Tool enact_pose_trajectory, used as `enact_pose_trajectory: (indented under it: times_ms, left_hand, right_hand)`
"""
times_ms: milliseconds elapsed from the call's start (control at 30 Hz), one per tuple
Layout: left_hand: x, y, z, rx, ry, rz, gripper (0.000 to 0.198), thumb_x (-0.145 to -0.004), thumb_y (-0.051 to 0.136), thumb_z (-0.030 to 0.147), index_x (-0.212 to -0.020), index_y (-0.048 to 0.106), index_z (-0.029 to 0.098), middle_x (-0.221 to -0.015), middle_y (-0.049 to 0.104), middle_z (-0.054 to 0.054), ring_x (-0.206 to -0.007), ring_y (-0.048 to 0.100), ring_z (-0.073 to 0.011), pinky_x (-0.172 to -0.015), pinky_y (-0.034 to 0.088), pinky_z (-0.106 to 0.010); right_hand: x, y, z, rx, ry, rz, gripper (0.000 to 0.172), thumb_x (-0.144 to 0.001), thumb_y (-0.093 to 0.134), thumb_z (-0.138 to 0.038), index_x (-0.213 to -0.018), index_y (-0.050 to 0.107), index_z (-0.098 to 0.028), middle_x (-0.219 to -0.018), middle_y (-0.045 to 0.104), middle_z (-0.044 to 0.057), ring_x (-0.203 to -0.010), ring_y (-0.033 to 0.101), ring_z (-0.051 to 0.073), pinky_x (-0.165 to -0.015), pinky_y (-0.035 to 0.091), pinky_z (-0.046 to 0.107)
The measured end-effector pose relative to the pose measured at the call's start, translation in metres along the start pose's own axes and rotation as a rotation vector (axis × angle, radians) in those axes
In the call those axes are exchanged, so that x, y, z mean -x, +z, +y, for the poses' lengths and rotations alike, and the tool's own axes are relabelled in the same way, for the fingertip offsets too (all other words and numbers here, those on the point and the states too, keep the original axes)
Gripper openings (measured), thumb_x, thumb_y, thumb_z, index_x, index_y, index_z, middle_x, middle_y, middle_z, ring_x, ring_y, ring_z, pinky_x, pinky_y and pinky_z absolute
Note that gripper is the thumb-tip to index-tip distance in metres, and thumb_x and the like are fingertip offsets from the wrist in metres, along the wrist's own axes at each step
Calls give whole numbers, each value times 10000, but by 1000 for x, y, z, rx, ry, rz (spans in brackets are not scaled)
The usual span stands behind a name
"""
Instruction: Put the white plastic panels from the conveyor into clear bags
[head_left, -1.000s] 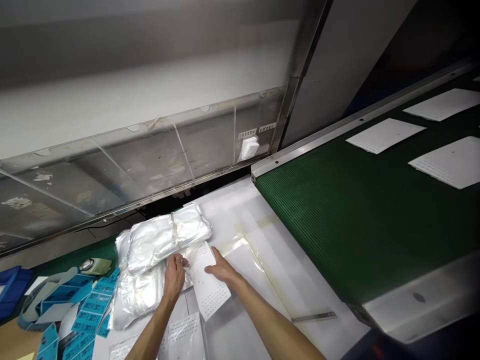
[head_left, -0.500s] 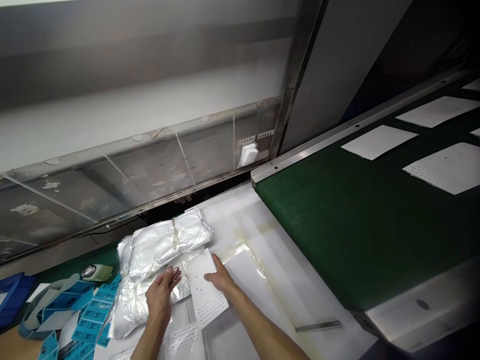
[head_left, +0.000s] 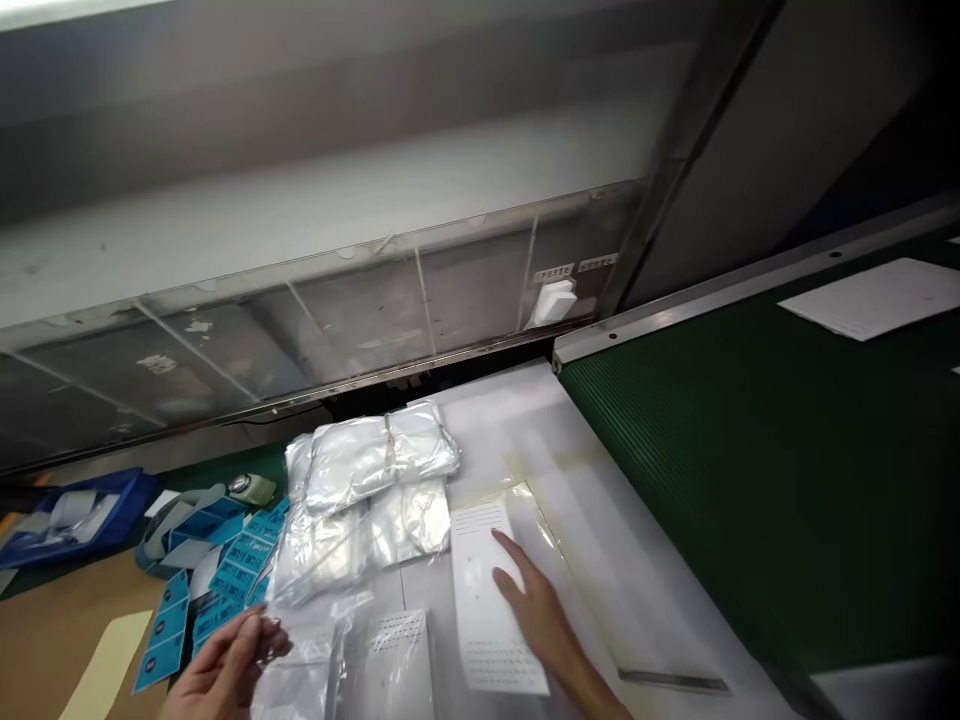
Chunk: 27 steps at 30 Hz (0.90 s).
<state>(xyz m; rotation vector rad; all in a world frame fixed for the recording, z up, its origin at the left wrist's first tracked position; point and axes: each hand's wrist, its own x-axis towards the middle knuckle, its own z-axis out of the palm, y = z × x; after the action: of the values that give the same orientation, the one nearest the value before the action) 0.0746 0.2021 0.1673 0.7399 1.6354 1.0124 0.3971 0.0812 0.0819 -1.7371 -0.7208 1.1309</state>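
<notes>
My left hand [head_left: 229,668] is low in the view, its thumb and fingertips pinched at the edge of a clear plastic bag [head_left: 300,670]; the fingertips are partly blurred. A white perforated sheet [head_left: 487,590], with rows of small dashes at both ends, lies flat on the white work surface [head_left: 525,430]. Over its right edge is my right hand [head_left: 536,605], thumb and forefinger spread apart and not gripping it. Between the two hands lies another such sheet inside a clear bag [head_left: 400,665]. Bundled clear bags [head_left: 382,455] are piled behind them.
A green conveyor belt [head_left: 712,450] on the right carries white sheets [head_left: 877,297]. Blue labels [head_left: 251,555], a small jar [head_left: 253,489] and a blue tray [head_left: 112,530] stand at left. A metal strip [head_left: 673,682] lies near the belt. A clear partitioned panel [head_left: 360,305] runs along the back.
The view has swung left. My right hand has let go of the perforated sheet, which was tilted up and now lies flat. My left hand has moved left and nearer, to the bag edge.
</notes>
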Motion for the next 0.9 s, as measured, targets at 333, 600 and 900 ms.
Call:
enact_pose_trajectory:
  times_ms: [333,600,900]
  left_hand:
    - [110,120,-59,140,-171,-622,242,-705,723,367,-754,605,162,-557,608,15,-516,547,-117,-524,453,-206]
    - [121,105,-48,285,-386,-645,228,-656,771,285,-780,677,119,-755,666,-65,-745,616,-176,-730,500,-278]
    - [126,109,-42,255,-374,-700,295,-628,783,351,-701,580,150,-651,603,-24,-577,537,-129,-590,441,-258]
  right_hand:
    - [99,12,-65,620,-328,-65,248,-760,594,-493,-903,666,-303,-945,613,76,-676,641,220,-573,530,310]
    - [94,18,-61,566,-267,-120,254,-871,437,-414,-922,660,-304,-940,592,76,-679,618,195,-583,500,292]
    - [94,16,-63,561,-304,-152,181,-827,526,-425,-864,647,-296,-919,566,42,-672,606,169,-567,464,252]
